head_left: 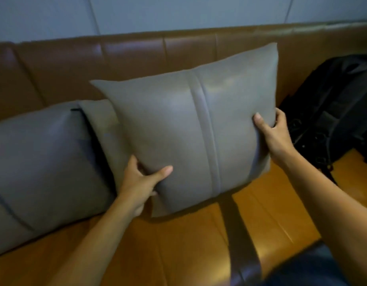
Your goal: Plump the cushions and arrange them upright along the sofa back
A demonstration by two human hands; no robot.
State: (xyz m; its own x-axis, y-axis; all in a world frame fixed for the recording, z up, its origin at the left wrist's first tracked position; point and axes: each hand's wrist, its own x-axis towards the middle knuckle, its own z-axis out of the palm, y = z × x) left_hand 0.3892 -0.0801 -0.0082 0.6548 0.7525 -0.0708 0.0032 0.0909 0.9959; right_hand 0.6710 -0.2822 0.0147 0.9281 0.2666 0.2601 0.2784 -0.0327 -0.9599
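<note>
I've got left hand [140, 182] and right hand [270, 133] clamped on opposite edges of the grey leatherette square cushion [191, 129]: looks soft, light, probably slick, so edge grips suit.

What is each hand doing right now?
Left hand: closed on the grey cushion, lower left edge.
Right hand: closed on the same cushion's right edge.

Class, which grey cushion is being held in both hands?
The front cushion, with the centre seam, gripped by left hand and right hand; the others lean untouched to its left.
</note>
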